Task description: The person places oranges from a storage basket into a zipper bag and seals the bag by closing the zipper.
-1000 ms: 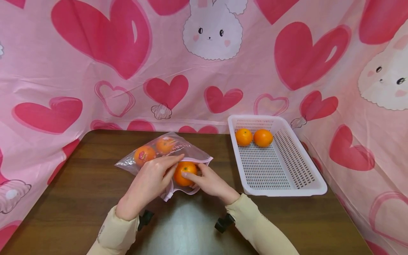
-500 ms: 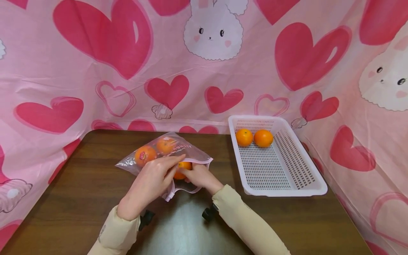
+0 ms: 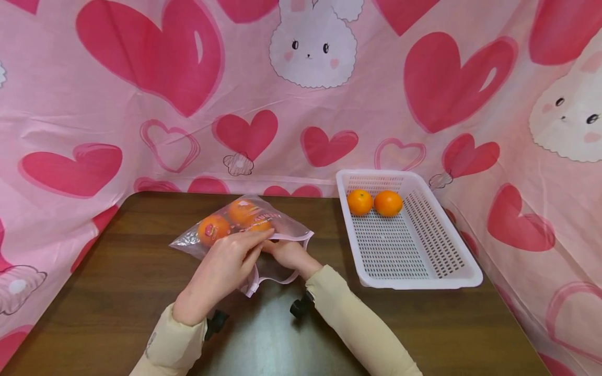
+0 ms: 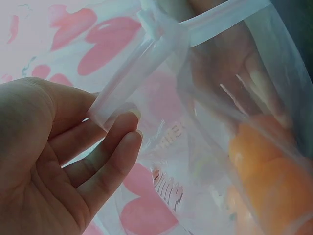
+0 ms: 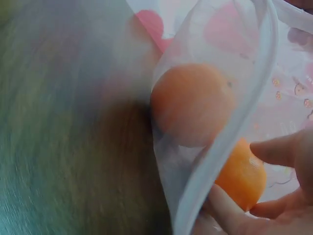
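Left hand [image 3: 224,266] pinches the clear plastic zip bag [image 3: 244,224] rim; right hand [image 5: 274,196] grips a round orange tangerine [image 5: 242,177] inside; best release it deep, mouth held wide.

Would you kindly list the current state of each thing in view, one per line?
Clear plastic zip bag: lying on the table, mouth open, oranges inside.
Left hand: pinching the bag's zip rim, holding it open.
Right hand: reaching into the bag's mouth, fingers curled round an orange.
White perforated plastic basket: upright, holding two oranges at its far end.
Dark wooden table: bearing bag and basket.
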A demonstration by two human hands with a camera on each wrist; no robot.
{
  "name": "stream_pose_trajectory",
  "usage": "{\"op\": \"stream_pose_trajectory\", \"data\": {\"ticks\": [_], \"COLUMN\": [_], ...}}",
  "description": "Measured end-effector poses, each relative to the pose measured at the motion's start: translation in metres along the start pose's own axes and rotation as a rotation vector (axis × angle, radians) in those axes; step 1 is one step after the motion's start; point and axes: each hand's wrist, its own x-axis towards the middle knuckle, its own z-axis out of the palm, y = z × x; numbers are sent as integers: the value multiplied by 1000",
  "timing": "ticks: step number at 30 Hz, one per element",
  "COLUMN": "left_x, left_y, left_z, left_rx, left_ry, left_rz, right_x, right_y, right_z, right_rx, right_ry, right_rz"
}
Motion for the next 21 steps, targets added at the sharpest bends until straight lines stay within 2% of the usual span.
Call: {"op": "stream_pose_trajectory", "data": {"ticks": [4, 9, 12, 18, 21], "left_x": [0, 0, 0, 0, 0], "left_y": [1, 2, 1, -1, -1], "left_z": [0, 0, 1, 2, 2], "left_rx": [-2, 3, 2, 1, 1], "left_ry": [-2, 5, 10, 20, 19], "left_rz": [-2, -3, 4, 20, 21], "right_x": [0, 0, 0, -5, -10], "right_y": [3, 4, 4, -3, -6], "right_z": [3, 4, 4, -4, -10], "right_rx": [70, 177, 208, 147, 177], "right_ry": [-45, -47, -48, -46, -63], "right_rz": [80, 147, 133, 41, 15]}}
